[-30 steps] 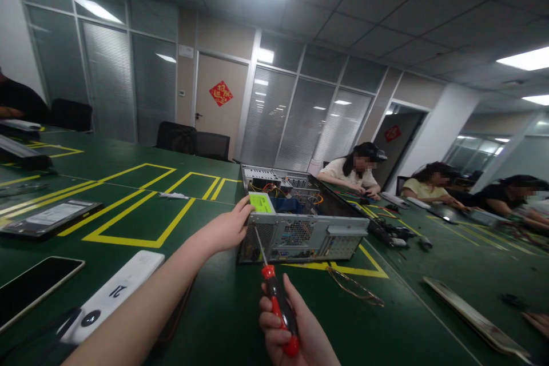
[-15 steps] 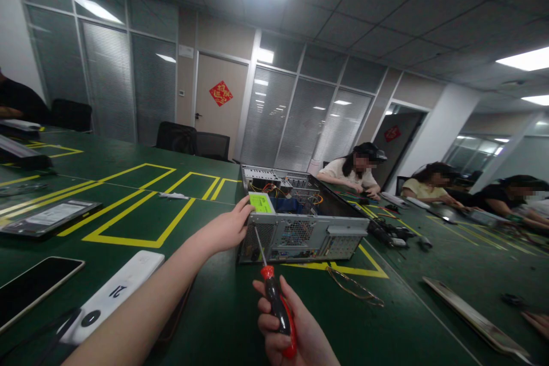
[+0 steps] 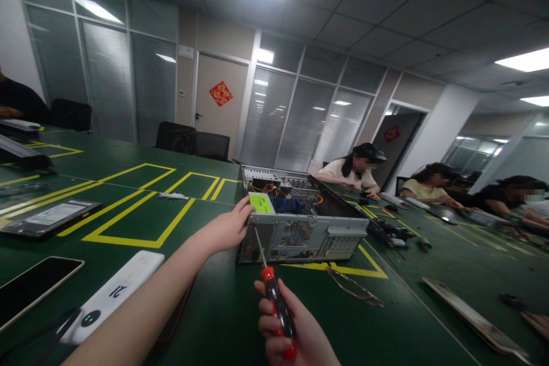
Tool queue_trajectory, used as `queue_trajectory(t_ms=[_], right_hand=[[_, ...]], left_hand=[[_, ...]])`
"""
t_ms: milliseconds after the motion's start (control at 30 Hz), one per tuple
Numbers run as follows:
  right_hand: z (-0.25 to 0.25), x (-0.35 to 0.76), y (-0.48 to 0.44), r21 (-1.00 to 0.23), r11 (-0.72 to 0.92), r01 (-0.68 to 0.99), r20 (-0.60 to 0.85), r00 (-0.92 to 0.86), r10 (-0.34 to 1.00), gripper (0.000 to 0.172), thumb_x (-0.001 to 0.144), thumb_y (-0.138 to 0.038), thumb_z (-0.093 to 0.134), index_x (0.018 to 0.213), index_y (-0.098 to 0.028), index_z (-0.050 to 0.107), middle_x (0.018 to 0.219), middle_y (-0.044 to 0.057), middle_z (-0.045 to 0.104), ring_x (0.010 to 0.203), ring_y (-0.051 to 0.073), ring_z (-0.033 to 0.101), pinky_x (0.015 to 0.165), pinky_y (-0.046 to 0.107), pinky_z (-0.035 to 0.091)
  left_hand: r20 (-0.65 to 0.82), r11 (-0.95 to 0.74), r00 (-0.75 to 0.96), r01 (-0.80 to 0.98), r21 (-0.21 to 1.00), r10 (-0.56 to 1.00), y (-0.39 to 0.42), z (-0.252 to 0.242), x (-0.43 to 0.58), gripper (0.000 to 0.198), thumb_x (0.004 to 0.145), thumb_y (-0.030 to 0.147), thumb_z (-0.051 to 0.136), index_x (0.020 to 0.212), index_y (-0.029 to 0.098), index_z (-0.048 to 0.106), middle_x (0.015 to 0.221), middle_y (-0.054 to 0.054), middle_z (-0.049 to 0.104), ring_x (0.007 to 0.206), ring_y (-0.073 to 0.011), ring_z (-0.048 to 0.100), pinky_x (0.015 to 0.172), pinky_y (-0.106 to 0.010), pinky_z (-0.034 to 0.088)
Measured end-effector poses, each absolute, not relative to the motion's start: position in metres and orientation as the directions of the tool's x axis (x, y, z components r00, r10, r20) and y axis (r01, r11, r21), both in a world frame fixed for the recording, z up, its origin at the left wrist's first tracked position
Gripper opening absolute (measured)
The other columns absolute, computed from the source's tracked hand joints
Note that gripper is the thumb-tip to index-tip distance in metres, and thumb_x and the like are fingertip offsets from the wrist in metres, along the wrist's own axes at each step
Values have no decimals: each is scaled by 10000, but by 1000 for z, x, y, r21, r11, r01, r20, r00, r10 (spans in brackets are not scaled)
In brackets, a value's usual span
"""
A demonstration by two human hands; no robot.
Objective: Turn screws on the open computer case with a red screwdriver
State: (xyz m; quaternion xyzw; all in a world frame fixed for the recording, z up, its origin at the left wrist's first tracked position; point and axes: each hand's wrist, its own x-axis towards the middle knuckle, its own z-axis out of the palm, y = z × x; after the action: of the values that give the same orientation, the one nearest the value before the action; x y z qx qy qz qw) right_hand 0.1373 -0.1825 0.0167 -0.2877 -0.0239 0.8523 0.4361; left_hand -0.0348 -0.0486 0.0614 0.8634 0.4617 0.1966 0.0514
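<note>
A desktop computer case lies on the green table with its top open and its perforated rear panel towards me. Inside its near left corner sits a power supply with a yellow-green label. My left hand is on that corner, fingers curled over the case edge beside the label; its thumb is hidden. My right hand is wrapped round the red and black handle of a screwdriver. The shaft slants up and its tip meets the rear panel at the power supply's grille. The screw itself is too small to make out.
A hard drive, a phone and a white device marked 21 lie to the left. Glasses and a long flat metallic piece are on the right, beyond them black cables. People work along the table's right side.
The screwdriver handle has turned a little in my right hand, so its red and black parts show differently. My left hand and the case have stayed put.
</note>
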Motion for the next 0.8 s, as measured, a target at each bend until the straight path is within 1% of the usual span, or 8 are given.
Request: queue_trajectory(t_ms=[100, 167, 233, 333, 400, 567, 800], right_hand=[[22, 137, -184, -256, -614, -747, -453, -468, 759, 429, 939, -430, 359, 899, -75, 595, 569, -21, 485, 397, 19, 367, 324, 81, 184], [23, 133, -186, -262, -603, -754, -469, -447, 762, 457, 942, -443, 328, 822, -88, 589, 554, -20, 480, 388, 22, 362, 317, 85, 181], [24, 129, -188, -283, -563, -776, -482, -393, 783, 470, 941, -455, 312, 786, -104, 582, 534, -27, 469, 375, 25, 351, 312, 91, 177], [24, 126, -189, -298, -456, -839, -482, -281, 830, 432, 933, -450, 341, 782, -121, 576, 533, -36, 464, 372, 19, 336, 316, 88, 174], [25, 126, -189, -295, -410, -863, -480, -237, 845, 399, 929, -435, 362, 782, -128, 571, 541, -38, 462, 376, 16, 330, 319, 84, 172], [28, 125, -191, -296, -401, -867, -510, -212, 834, 361, 919, -425, 386, 784, -140, 562, 546, -42, 449, 378, 21, 327, 320, 94, 180], [28, 124, -191, -311, -389, -867, -519, -188, 834, 382, 929, -424, 353, 770, -140, 552, 526, -49, 431, 371, 21, 321, 320, 90, 158]], left_hand=[[285, -569, 500, 777, 269, 818, -49, 62, -35, 387, 872, 242, 394, 1257, 208, 383, 1534, -113, 176, 1115, -270, 608, 943, -396, 488], [278, -562, 496, 784, 264, 823, -50, 63, -35, 389, 873, 241, 393, 1260, 208, 379, 1534, -114, 176, 1106, -265, 614, 949, -395, 485], [274, -556, 491, 790, 259, 827, -51, 64, -35, 387, 875, 243, 393, 1260, 209, 378, 1535, -116, 173, 1093, -260, 622, 947, -392, 486], [273, -558, 495, 788, 259, 825, -51, 63, -35, 392, 874, 246, 390, 1264, 210, 371, 1537, -117, 166, 1086, -267, 625, 932, -399, 495], [278, -561, 496, 786, 260, 823, -50, 62, -36, 397, 872, 248, 386, 1267, 210, 367, 1539, -117, 161, 1090, -273, 623, 927, -404, 498], [284, -565, 498, 787, 249, 819, -49, 61, -36, 393, 877, 263, 386, 1265, 206, 367, 1537, -126, 164, 1084, -271, 626, 931, -405, 496], [290, -565, 495, 785, 254, 819, -51, 63, -35, 381, 869, 238, 398, 1248, 207, 381, 1534, -114, 173, 1088, -267, 625, 932, -396, 493]])
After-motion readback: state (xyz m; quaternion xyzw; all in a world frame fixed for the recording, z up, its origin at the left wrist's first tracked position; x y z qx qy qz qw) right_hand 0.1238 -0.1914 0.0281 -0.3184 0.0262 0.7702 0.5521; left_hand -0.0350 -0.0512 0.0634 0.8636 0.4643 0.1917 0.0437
